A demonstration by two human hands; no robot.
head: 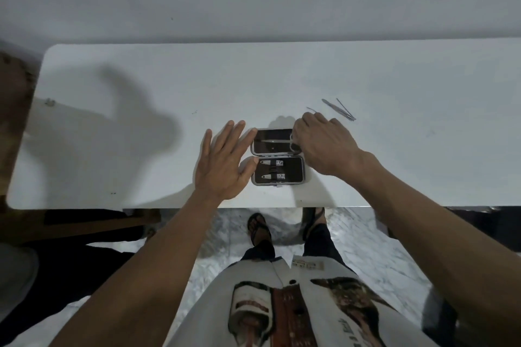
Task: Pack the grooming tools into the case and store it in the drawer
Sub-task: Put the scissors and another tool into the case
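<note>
A small grey case lies open on the white table, both halves lined in black. Two nail clippers sit strapped in the near half. A slim metal tool lies across the far half, and my right hand is at its right end, fingers curled over the case's edge; the fingertips are hidden. My left hand rests flat beside the case's left edge, fingers spread, fingertips touching the rim. Three thin metal tools lie loose on the table beyond my right hand.
The table's front edge runs just below the case. A wooden piece of furniture stands at the left end of the table. Below the edge I see a marbled floor and my feet in sandals.
</note>
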